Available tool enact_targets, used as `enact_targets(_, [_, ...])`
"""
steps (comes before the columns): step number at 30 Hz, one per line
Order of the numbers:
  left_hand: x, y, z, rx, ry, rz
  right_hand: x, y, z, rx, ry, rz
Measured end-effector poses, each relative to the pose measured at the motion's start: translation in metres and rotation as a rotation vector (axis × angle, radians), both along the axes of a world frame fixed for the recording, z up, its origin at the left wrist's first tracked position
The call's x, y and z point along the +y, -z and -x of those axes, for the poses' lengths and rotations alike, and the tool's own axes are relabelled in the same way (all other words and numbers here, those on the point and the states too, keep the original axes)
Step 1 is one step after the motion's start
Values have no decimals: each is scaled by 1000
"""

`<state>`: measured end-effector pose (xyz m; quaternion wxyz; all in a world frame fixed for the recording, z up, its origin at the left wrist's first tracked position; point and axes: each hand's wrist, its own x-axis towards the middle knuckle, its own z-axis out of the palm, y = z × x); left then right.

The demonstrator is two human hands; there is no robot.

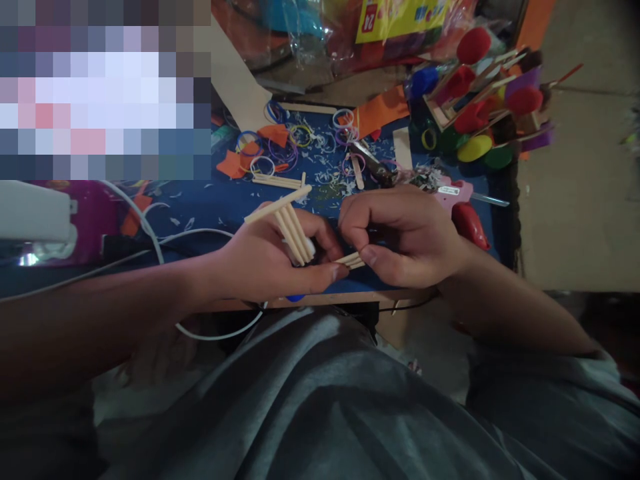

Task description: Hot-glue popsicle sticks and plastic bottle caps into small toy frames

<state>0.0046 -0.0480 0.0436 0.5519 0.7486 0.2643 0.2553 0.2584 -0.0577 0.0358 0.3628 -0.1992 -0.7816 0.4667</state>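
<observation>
My left hand is closed around a T-shaped piece of light wooden sticks, which stands up out of the palm. A small white bit shows behind that piece. Between both hands lies a short row of wooden sticks glued or held side by side. The left thumb and a fingertip press on its left end. My right hand is closed, its thumb and curled fingers at the right end of the same row. Part of the row is hidden by the fingers.
On the blue table lie loose wooden sticks, colored rings, orange pieces and white shreds. A pink glue gun sits right. A stick model with colored discs and a plastic bag stand behind. A white cable loops left.
</observation>
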Motion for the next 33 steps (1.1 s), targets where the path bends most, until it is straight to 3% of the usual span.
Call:
enact_targets(5, [4,7,0,-115,-93,24,0,2,2,138,124,108])
enact_targets(9, [7,18,-1,-268,-219,22,3,10,3,66,150,170])
enact_targets(16, [12,24,-1,-317,-152,-88,3,14,4,-78,148,27])
enact_targets(24, [13,24,-1,-286,-192,-101,7,11,7,-87,177,-173])
enact_targets(28, [10,24,0,-248,-209,-49,5,10,6,-5,229,-34])
enact_targets(33, [10,31,-2,-439,-282,171,3,8,4,75,383,226])
